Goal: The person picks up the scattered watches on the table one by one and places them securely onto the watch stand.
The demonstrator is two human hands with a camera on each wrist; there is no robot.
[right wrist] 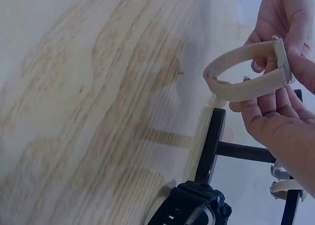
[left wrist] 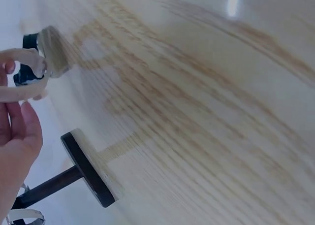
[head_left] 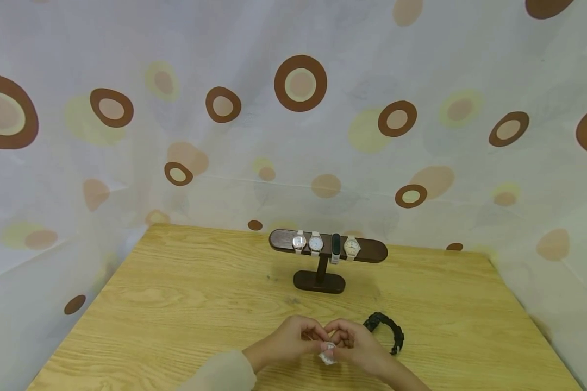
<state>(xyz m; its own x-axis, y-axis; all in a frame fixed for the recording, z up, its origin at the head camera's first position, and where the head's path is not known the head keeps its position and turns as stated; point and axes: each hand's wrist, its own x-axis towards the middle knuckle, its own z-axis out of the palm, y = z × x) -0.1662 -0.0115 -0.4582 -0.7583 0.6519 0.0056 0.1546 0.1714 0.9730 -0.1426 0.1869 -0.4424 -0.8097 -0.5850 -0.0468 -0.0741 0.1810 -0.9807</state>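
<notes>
A wristwatch with a white face and a pale strap (head_left: 329, 354) is held between both hands near the front of the table. My left hand (head_left: 293, 339) grips it from the left, thumb at the edge of the face. From the right, my right hand (head_left: 359, 347) pinches it with the thumb over the face. In the right wrist view the watch strap (right wrist: 246, 89) forms a closed loop, with fingers curled beneath it. The left wrist view shows only part of the strap (left wrist: 22, 92) beside the fingers.
Behind the hands stands a dark wooden watch stand (head_left: 319, 281), its bar carrying several watches with pale straps, one a band with a black face (head_left: 336, 244). A chunky black watch (head_left: 396, 331) lies on the wooden table (head_left: 176, 293) just past my right hand. A patterned curtain (head_left: 254, 146) hangs behind.
</notes>
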